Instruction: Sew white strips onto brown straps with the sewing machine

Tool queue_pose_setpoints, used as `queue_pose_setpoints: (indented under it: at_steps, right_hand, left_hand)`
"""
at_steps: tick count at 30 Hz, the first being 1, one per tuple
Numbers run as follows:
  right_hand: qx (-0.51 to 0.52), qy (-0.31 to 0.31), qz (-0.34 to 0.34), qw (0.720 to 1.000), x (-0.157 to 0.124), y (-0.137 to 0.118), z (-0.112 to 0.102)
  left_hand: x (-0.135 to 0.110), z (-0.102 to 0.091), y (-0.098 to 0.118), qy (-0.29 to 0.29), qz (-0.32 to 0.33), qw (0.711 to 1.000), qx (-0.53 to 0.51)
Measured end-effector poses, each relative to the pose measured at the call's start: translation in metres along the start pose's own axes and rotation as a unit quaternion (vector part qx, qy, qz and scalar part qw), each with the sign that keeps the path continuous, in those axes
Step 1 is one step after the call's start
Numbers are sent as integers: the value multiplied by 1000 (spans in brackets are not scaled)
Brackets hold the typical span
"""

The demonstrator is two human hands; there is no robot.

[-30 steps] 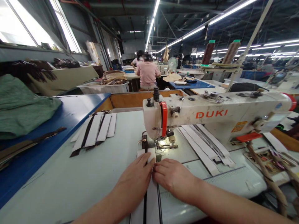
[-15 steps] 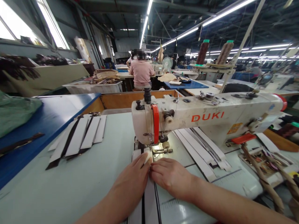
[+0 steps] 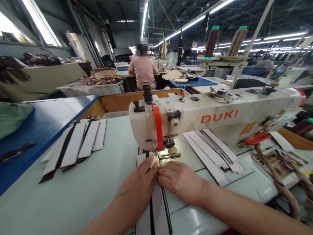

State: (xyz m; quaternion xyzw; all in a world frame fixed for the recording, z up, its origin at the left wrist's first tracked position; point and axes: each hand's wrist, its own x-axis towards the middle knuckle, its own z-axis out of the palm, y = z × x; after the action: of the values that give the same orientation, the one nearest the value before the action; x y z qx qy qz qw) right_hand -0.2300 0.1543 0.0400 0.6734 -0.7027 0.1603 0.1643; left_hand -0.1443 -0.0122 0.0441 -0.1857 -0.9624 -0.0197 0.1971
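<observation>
Under the head of the sewing machine (image 3: 186, 117) lies a long white strip with black edges (image 3: 160, 212), running toward me over the machine bed. My left hand (image 3: 139, 182) is closed at the strip's left side, just in front of the presser foot; something pale yellow (image 3: 152, 162) shows at its fingertips, perhaps a finger cover. From the right, my right hand (image 3: 179, 179) pinches the strip's edge with curled fingers, close to the left fingertips. Both hands hide part of the strip and the needle area. Another white strip (image 3: 143, 218) lies alongside on the left.
Several white and black strips (image 3: 73, 145) lie fanned out on the left. More strips (image 3: 205, 153) rest beneath the machine arm. A tray of small items (image 3: 276, 163) sits at the right, behind brown hanging strips (image 3: 269, 173). A person in pink (image 3: 143, 71) sits ahead.
The camera view has turned slightly, so the machine's head appears farther left and higher. Both hands stay close together on the strip by the presser foot, with little visible movement.
</observation>
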Motion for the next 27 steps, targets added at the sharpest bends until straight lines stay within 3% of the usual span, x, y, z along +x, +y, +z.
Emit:
queue_pose_setpoints:
  at_steps: [7, 14, 18, 22, 27]
  right_hand:
    - [7, -19, 4, 1000, 0, -1, -2]
    - [-20, -21, 10, 1000, -5, -6, -2]
    - [-7, -22, 43, 999, -18, -25, -17]
    - [81, -24, 110, 990, -41, -52, -31]
    - [177, 27, 129, 975, -65, -74, -33]
  left_hand:
    - [0, -1, 1, 20, 7, 1000, 8]
    - [-8, 3, 4, -1, -3, 999, 45]
    - [-26, -9, 23, 34, 8, 996, 79]
    - [-52, -23, 48, 63, 74, 995, 18]
    - [-73, -17, 59, 128, 126, 982, -51]
